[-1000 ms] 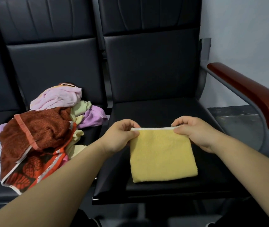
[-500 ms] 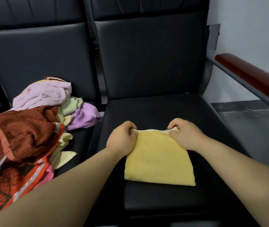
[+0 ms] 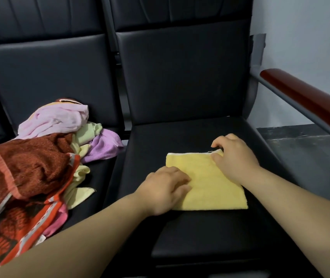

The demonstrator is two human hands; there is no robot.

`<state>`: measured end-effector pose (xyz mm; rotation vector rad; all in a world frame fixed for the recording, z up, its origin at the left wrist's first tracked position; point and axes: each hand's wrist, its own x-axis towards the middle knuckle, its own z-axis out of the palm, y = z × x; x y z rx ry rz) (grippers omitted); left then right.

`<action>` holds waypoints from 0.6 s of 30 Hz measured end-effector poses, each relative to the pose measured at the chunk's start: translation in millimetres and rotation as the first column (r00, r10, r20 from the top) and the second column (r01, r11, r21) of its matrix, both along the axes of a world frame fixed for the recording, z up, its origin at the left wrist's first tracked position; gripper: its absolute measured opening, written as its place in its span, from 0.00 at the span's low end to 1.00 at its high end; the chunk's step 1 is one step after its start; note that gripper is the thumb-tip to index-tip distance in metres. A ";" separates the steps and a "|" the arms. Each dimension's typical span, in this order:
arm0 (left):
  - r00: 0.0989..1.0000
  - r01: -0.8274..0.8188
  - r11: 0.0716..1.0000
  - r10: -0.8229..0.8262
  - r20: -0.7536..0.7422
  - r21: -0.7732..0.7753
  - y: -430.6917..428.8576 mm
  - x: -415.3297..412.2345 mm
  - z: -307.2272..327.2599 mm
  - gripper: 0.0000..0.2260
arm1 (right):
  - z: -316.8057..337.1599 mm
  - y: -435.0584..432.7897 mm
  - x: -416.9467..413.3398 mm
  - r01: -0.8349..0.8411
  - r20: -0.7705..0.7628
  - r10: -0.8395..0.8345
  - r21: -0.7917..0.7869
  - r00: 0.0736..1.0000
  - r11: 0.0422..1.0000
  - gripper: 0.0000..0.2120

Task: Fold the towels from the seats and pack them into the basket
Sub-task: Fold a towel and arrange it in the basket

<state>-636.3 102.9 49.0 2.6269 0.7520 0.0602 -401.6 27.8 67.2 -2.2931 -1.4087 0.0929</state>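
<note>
The towel (image 3: 210, 183) lies folded on the right seat (image 3: 180, 137). The left hand (image 3: 166, 187) presses its near left side with flat fingers, I think to smooth it. The right hand (image 3: 234, 155) curls its fingers round the far right corner. A pile (image 3: 39, 161) of towels waits on the next seat. No basket shows.

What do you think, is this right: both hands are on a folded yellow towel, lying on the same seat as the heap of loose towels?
Not quite. The head view shows the left hand and right hand on the yellow towel, which lies on the seat by the armrest; the heap sits on the neighbouring seat.
</note>
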 end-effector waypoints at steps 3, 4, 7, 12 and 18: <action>0.992 -0.031 0.997 0.040 -0.116 0.077 6.1 -9.4 2.6 0.28 | 9.8 -15.1 -20.1 -0.225 -0.122 0.214 -0.084 0.969 0.971 0.11; 0.988 -0.033 0.995 0.046 -0.148 0.090 8.9 -12.5 2.6 0.31 | 10.4 -21.9 -28.4 -0.325 -0.156 0.299 -0.178 0.941 0.929 0.17; 0.979 -0.033 0.995 0.051 -0.199 0.091 13.1 -21.5 0.2 0.35 | 1.7 -40.5 -38.8 -0.424 -0.069 0.427 -0.337 0.901 0.841 0.31; 0.990 -0.032 0.999 0.036 -0.134 0.030 9.3 -27.0 -2.0 0.37 | -8.4 -52.9 -41.6 -0.401 0.077 0.442 -0.308 0.894 0.863 0.28; 0.982 -0.152 0.970 0.170 0.082 -0.190 12.9 -35.2 -5.8 0.38 | 9.2 -45.3 -31.6 -0.353 -0.234 0.307 -0.188 0.922 0.917 0.18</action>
